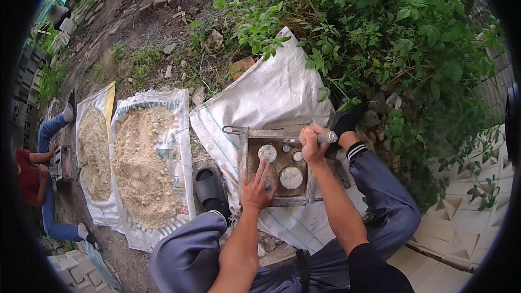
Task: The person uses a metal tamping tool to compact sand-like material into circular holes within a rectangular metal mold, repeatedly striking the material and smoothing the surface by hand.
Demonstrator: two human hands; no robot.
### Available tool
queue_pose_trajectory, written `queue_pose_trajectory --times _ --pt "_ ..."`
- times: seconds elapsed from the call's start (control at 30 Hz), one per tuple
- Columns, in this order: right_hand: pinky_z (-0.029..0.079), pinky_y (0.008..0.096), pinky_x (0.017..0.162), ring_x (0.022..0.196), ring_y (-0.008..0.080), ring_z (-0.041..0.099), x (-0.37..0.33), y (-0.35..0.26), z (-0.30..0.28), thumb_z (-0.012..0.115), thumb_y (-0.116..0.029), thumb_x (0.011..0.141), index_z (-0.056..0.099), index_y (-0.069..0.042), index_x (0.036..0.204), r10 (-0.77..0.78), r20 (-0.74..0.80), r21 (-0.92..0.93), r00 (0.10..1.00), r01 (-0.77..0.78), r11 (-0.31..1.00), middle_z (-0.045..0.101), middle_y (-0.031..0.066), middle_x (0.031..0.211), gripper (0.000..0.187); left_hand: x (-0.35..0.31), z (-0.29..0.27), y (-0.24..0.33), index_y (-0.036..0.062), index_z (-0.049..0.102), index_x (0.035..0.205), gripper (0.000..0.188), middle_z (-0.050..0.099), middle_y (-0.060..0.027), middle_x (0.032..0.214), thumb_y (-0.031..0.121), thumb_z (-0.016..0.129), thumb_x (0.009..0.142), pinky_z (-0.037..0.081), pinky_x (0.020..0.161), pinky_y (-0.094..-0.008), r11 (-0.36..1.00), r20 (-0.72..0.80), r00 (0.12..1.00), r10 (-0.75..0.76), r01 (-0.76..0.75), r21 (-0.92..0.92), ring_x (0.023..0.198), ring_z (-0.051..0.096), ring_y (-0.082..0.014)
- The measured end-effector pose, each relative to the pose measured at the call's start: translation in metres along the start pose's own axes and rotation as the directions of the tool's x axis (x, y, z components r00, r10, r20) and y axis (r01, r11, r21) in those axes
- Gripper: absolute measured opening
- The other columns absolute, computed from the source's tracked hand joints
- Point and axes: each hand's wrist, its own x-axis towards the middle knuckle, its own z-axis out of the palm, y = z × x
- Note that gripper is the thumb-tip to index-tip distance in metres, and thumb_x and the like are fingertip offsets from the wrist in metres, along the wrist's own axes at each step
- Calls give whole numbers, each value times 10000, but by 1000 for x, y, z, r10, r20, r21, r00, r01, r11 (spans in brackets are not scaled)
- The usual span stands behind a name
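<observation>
Scanning rightward from afar, I pass two flattened sacks (186,157) bearing tan powder (144,162), perhaps spread to keep it off the soil (127,38); my left hand (257,191) is open, palm down, fingers extended over pale discs (291,178) in a box frame (243,154), set on a white woven sheet (271,92), likely for cleanliness; my right hand (313,145), at the frame's far-right corner, fists around a grey cylinder (329,137)

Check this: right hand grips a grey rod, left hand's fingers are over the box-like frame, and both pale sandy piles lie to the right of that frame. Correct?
No, the side is wrong: both pale sandy piles lie to the left of the box-like frame, as the head view shows. The right hand grips a grey rod and the left hand's fingers are over the frame, as you said.
</observation>
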Motion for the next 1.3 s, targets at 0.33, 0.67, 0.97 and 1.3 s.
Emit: queue_pose_trajectory --times 0.33,0.67,0.97,1.3 --pt "317 265 408 437 74 411 -6 -1 16 510 -31 782 430 8 526 -55 93 -89 994 63 994 452 18 480 270 -1 3 -2 135 316 1445 721 237 8 1534 350 561 802 145 1146 -465 1000 25 999 -25 25 -16 1067 596 -151" --pt "267 259 403 439 52 357 -3 19 41 504 -58 848 390 -18 540 76 111 106 991 -88 991 367 -20 476 331 -2 5 -4 134 317 1444 720 216 18 1541 354 557 801 151 1145 -466 999 13 1000 -20 21 -43 1060 588 -126" --pt "266 271 407 441 61 347 -14 23 52 528 -70 813 402 -12 533 142 122 19 982 -145 989 388 -3 477 313 -2 -1 -3 124 330 1431 717 271 -8 1519 310 584 787 167 1135 -481 995 74 996 -52 58 -83 1075 590 -150" --pt "271 284 404 426 76 337 -2 9 83 535 -68 804 432 6 529 134 376 -83 917 -110 990 376 5 466 302 -5 8 -13 127 345 1427 692 262 3 1524 322 559 799 189 1133 -465 995 -5 999 -34 33 -95 979 609 -165"
